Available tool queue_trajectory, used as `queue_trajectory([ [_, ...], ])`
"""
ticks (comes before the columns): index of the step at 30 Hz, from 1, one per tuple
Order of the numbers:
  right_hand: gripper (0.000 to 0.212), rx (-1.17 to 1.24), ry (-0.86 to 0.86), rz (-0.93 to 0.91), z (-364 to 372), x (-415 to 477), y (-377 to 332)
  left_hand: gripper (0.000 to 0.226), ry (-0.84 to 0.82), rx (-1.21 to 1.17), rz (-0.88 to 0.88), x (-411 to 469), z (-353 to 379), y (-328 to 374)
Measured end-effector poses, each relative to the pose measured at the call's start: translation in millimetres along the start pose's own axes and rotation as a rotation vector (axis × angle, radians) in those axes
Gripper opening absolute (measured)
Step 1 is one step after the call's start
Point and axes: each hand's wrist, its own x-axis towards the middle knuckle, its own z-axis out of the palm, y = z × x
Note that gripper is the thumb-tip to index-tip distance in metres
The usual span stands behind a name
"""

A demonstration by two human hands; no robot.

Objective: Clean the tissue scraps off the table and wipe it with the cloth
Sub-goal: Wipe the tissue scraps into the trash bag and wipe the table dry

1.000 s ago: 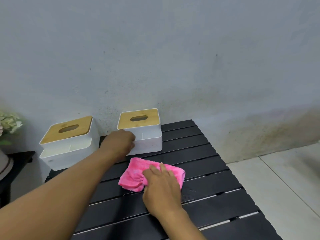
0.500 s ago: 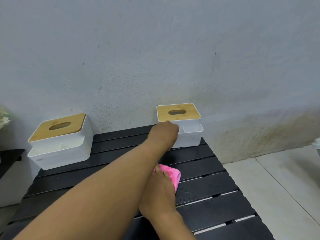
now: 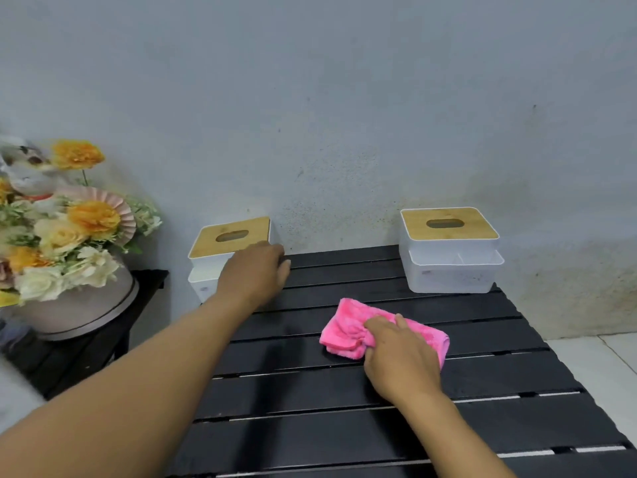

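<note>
Closest in: pressing down on the slatted black table (image 3: 310, 426) with the right hand (image 3: 401, 357), fingers curled and bunching the pink cloth (image 3: 348, 334) under the palm, cloth flat on the slats and spilling out left of and beyond the knuckles. Wiping, by the look of it, right in the middle of the top. No tissue scraps to be seen around either hand, so calling the clearing part done, as far as can be judged; no telling about the slats hidden under the forearms. Further out, left of the cloth hand: reaching with the left hand (image 3: 255, 276) to the left tissue box (image 3: 229, 236), fingers bent over its near right corner, thumb out toward bare slats. Gripping or only resting there? Cannot tell, contact hidden by the hand itself. Beyond the right hand, against the wall, the right tissue box (image 3: 450, 250), well apart from both hands. Off past the left forearm, a bouquet (image 3: 69, 229) on a side stand. Left to do, at a guess: wiping the far slats between the boxes, the patches beneath them, and the near rows below the wrists.
</note>
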Motion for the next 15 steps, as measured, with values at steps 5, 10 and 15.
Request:
queue_trajectory([
  [5,0.023,-0.005,0.045,0.035,5.0,3.4,-13.8,0.038,-0.096,0.133,-0.150,-28.0,-0.7,-64.8],
  [10,0.023,-0.057,0.063,0.006,11.4,3.9,-10.5,0.030,-0.208,0.167,-0.174,-32.9,13.0,-94.1],
  [15,0.025,-0.063,0.081,-0.015,15.4,6.6,-5.9,0.016,-0.206,0.065,-0.182,-21.0,20.7,-103.2],
])
